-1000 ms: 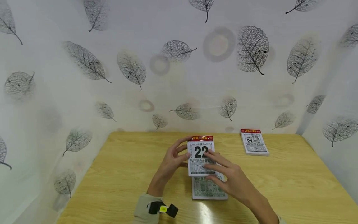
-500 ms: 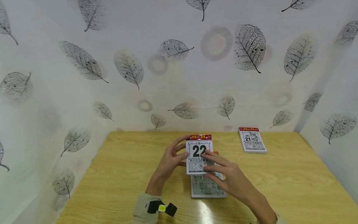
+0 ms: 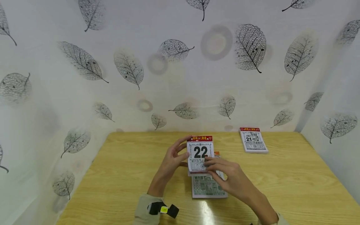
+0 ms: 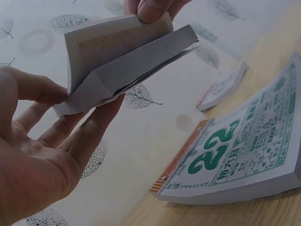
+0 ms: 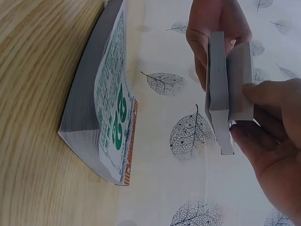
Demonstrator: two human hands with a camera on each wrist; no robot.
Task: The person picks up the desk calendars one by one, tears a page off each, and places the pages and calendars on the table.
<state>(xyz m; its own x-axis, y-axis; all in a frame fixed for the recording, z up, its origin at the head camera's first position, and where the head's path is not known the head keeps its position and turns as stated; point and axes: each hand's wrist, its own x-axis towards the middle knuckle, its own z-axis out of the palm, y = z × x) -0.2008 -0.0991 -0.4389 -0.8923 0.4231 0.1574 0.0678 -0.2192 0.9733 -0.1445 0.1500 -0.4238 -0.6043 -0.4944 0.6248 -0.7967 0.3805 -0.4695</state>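
A small tear-off calendar with a red header and a black 22 is held up over the table. My left hand grips its left side, thumb on the front and fingers behind, as the left wrist view shows. The right hand pinches the lower right part of the top sheet between thumb and fingers. That sheet bows away from the thick block of pages. Below it, a larger calendar with a green 22 lies on the table, its upper part partly hidden by the held calendar and right hand.
Another small calendar with a red header, showing 21, lies at the back right of the wooden table. A pale wall covering with leaf prints rises behind the table's far edge.
The right fingers have drawn together and now pinch the top sheet, whose lower edge has lifted off the block. The left hand keeps its grip, nearly still.
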